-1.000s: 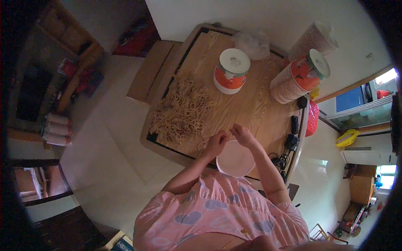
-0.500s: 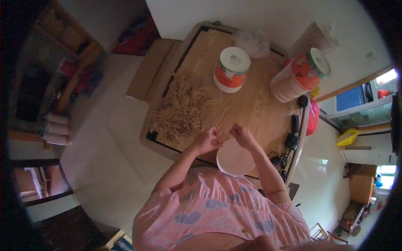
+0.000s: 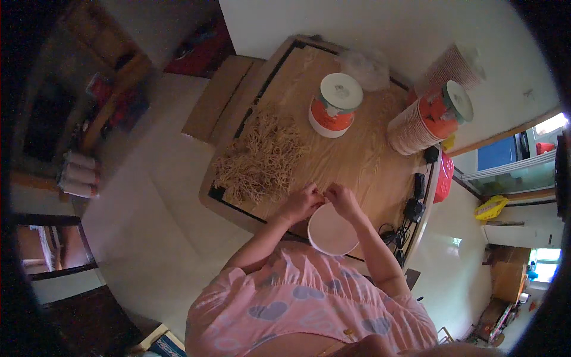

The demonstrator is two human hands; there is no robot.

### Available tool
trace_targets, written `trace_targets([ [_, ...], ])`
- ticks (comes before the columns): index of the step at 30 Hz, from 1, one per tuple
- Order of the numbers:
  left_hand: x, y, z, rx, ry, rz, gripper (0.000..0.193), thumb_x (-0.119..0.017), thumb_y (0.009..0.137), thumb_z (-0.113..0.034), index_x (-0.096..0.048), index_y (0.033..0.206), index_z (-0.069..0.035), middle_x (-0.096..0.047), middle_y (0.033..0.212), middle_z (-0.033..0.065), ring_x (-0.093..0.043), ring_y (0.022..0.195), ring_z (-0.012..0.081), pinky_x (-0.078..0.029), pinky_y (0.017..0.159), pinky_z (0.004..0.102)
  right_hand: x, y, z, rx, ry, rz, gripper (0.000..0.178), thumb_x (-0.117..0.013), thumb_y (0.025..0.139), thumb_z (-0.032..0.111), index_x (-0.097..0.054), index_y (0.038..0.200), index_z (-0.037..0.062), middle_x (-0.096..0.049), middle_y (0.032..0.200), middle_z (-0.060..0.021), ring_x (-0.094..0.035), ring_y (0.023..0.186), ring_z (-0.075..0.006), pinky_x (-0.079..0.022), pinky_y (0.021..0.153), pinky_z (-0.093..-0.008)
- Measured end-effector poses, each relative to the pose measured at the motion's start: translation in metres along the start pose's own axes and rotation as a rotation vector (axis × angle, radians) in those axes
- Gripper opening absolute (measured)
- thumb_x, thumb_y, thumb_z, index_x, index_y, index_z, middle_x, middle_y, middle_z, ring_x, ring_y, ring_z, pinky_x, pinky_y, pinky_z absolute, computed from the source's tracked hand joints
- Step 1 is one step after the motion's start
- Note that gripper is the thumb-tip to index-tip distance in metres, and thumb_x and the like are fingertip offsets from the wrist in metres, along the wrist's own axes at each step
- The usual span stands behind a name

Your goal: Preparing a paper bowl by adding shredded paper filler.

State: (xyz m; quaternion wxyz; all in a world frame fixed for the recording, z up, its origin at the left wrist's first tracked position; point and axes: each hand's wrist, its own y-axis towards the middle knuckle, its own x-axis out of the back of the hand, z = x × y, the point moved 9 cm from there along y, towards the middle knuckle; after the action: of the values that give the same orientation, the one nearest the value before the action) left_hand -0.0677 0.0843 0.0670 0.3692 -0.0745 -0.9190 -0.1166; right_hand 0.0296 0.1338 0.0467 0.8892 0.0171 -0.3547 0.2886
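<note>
Close together at the table's near edge are my left hand (image 3: 302, 205) and my right hand (image 3: 343, 202), both with fingers pinched. What lies between the fingertips is too small to make out. Just below them a round white paper bowl (image 3: 333, 232) sits against my front, its pale inside facing up. To the left of the bowl and beyond my left hand spreads a tangled heap of thin tan strands (image 3: 262, 156), with some loose ends reaching toward my fingers.
Farther back on the wooden table (image 3: 366, 163) an orange, white and green paper tub (image 3: 333, 119) stands upside down. Stacked tubs (image 3: 416, 128) lean at the right, near a clear plastic bag (image 3: 364, 68). Black adapters and cables (image 3: 410, 214) line the right edge. A cardboard box (image 3: 217, 98) adjoins the far left.
My hands have drawn closer together, and my fingertips now nearly meet above the bowl's rim. The whole view has shifted slightly; the heap and tubs stay put on the table.
</note>
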Motion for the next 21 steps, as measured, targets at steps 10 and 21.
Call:
trace_targets([
  [10,-0.039,-0.016,0.044,0.366,-0.708,-0.062,0.023,-0.061,0.078,-0.026,-0.061,0.084,-0.004,-0.059,0.077,0.0041,-0.056,0.062,0.0139,-0.045,0.057,0.0269,0.007,-0.009,0.011,0.073,-0.026,-0.107,0.012,-0.058,0.075,0.012,-0.06,0.078,0.0003,-0.057,0.074,-0.0136,-0.056,0.066,-0.0264,-0.044,0.059,-0.0328],
  [21,-0.087,-0.039,0.058,0.908,-1.61,-0.024,0.012,-0.06,0.078,-0.021,-0.061,0.081,-0.009,-0.059,0.07,0.0017,-0.057,0.061,0.0122,-0.048,0.054,0.0248,0.015,-0.033,0.029,0.214,-0.191,-0.403,0.005,-0.063,0.071,0.013,-0.063,0.073,0.0092,-0.057,0.075,-0.005,-0.053,0.077,-0.0239,-0.037,0.078,-0.0369],
])
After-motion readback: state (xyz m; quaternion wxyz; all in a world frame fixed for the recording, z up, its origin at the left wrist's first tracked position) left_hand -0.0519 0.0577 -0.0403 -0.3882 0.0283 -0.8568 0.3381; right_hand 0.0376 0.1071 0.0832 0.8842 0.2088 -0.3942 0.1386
